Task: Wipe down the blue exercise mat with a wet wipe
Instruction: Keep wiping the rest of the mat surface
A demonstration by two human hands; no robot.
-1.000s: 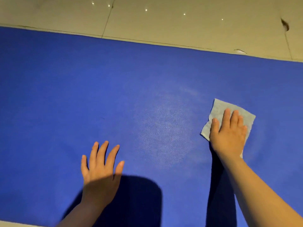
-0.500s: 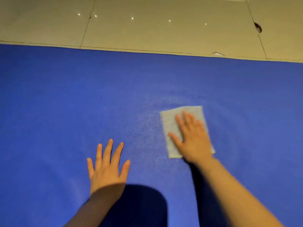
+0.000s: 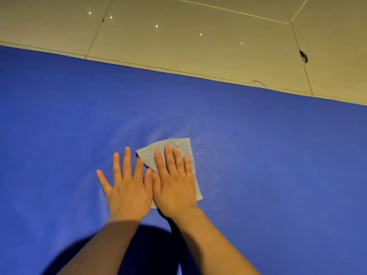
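blue exercise mat (image 3: 59, 126) fills almost all of my view, and it lies flat on the floor. nearest to me i see my two forearms coming in from the bottom edge, with a dark shadow on the mat between and under them. my left hand (image 3: 127, 189) rests flat on the mat, its fingers straight and spread, and it grasps nothing. my right hand (image 3: 174, 187) is just beside it, thumb side touching the left hand, and it presses flat on the wet wipe (image 3: 172, 145) with straight fingers, not curled around it. the wipe is pale grey and lies on the mat near the middle of the view; its far part shows beyond my fingertips and one corner shows at the right of my wrist. around the wipe the mat has a lighter shine. behind the far edge of the mat there is the beige tiled floor (image 3: 198, 46), with small bright light spots and a dark chip (image 3: 303, 56) at one tile joint on the right.
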